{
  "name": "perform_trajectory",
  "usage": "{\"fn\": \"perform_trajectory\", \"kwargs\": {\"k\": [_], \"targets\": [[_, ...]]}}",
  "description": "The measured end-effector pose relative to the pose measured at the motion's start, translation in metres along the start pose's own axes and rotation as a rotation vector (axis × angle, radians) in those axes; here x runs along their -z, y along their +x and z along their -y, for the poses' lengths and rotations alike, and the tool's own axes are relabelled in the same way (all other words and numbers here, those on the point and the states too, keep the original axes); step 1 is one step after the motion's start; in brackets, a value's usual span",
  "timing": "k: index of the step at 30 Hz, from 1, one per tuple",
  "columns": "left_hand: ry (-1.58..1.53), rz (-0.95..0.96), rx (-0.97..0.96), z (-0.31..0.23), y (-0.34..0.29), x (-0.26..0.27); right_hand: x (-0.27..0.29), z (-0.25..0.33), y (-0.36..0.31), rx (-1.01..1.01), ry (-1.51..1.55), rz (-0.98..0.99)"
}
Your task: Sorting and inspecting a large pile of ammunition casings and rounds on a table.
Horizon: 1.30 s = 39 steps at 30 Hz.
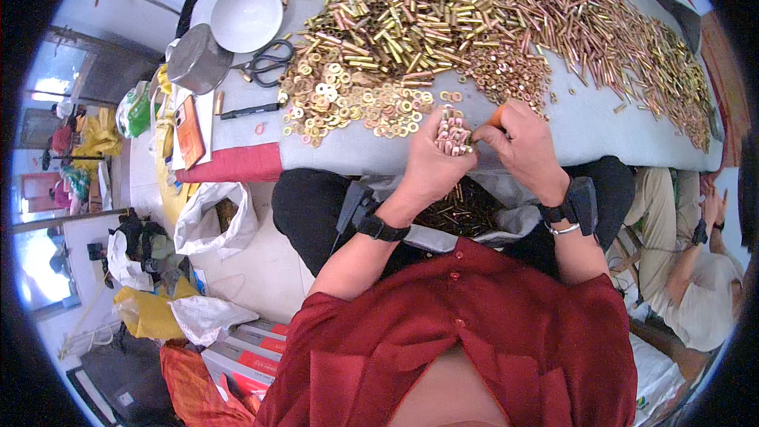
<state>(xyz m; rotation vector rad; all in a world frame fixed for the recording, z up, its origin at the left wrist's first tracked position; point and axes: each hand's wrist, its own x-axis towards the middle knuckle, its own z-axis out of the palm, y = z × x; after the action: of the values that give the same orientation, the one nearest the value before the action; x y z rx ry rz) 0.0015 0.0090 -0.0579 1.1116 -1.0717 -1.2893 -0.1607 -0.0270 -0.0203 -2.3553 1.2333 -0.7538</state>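
Observation:
My left hand is closed around a bundle of short metal rods, their ends facing up. Close beside it, my right hand has its thumb and fingers pinched together at the bundle's edge. Something orange shows at its fingers; whether that is a finger cover or a held piece I cannot make out. Just beyond my hands lie a heap of flat brass-coloured washers and a pile of small nuts. Behind them spreads a large heap of metal tubes.
An open sack with metal pieces sits between my knees. At the table's left are a white bowl, a metal pot, black scissors, a black marker and an orange phone. Another person sits at right.

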Motion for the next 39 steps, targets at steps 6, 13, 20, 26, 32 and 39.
{"fn": "perform_trajectory", "kwargs": {"k": [6,13,20,26,32,39], "targets": [[-0.240,0.011,0.197,-0.013,0.002,-0.001,-0.006,0.009,0.001,-0.123,0.287,-0.152],[-0.276,0.039,0.208,-0.012,0.005,0.004,-0.010,0.009,0.001,-0.209,0.454,-0.106],[-0.212,0.043,0.168,-0.014,0.002,0.001,-0.012,0.003,-0.003,-0.273,0.416,-0.067],[-0.236,0.045,0.187,-0.013,0.002,0.002,-0.011,0.007,-0.005,-0.338,0.590,-0.041],[-0.255,0.091,0.175,-0.021,0.004,0.004,-0.008,0.011,-0.008,-0.390,0.738,-0.029],[-0.452,0.019,0.463,-0.022,0.006,0.018,0.007,0.006,-0.004,-0.437,0.922,-0.002]]}}
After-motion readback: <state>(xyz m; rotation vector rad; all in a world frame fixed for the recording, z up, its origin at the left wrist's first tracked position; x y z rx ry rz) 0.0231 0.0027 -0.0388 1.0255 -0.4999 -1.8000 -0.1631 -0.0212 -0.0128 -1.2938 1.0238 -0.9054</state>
